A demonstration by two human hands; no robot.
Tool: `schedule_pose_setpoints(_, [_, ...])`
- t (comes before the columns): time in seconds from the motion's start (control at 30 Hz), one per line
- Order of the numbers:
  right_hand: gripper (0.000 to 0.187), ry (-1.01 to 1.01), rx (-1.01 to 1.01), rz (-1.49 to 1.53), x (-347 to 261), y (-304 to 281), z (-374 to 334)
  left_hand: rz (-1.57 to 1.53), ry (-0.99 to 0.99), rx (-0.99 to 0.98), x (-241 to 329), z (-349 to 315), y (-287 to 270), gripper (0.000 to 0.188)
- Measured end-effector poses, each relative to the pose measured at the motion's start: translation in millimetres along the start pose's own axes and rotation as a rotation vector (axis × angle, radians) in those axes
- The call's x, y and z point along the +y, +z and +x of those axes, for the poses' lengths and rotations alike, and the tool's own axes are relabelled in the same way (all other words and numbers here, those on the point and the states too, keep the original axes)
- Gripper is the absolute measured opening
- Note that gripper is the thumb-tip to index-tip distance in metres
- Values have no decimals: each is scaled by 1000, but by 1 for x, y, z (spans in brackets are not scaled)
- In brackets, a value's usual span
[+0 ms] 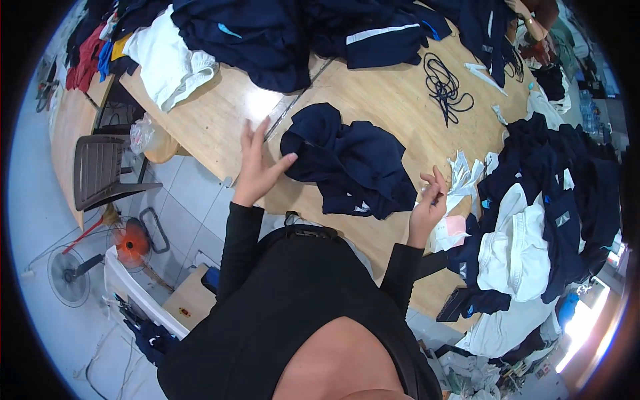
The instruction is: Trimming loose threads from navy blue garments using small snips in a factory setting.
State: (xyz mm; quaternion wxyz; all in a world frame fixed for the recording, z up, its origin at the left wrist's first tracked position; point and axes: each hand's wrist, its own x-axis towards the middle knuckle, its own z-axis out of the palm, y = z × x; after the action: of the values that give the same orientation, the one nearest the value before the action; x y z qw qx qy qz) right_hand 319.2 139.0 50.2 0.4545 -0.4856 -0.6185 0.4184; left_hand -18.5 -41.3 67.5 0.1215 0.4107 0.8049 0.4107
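A crumpled navy garment [363, 157] lies on the wooden table [373, 90] in front of me. My left hand [257, 167] is at its left side, fingers spread and empty, the thumb at the fabric's edge; whether it touches the cloth I cannot tell. To the right of the garment, a little apart from it, hovers my right hand [429, 207]. Its fingers are loosely bent and apart, and I see nothing in them. White paper strips [463, 177] and a pink paper piece [452, 227] lie close to the right hand.
Navy garments [247, 40] and a white one [170, 60] line the table's far side. A black cord [443, 90] lies beyond the garment. At right are piled navy clothes [573, 187] and white clothes [517, 247]. A co-worker's arm [533, 27] shows far right; a chair [100, 173] stands left.
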Motion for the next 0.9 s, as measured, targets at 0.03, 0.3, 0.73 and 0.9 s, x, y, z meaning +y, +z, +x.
schedule_pose_setpoints(0.03, [31, 43, -137, -80, -4, -11, -2, -73, -72, -71, 5, -8, 1, 90])
schedule_pose_setpoints(0.3, [38, -378, -176, -738, -73, -4, 32, -121, 129, 189, 37, 74, 44, 15])
schedule_pose_setpoints(0.73, [47, -347, 318, -275, -150, -57, 16, -370, 482, 585, 127, 62, -21, 53])
schedule_pose_setpoints(0.9, [31, 201, 77, -248, -26, -45, -63, -215, 33, 311, 19, -20, 35, 46])
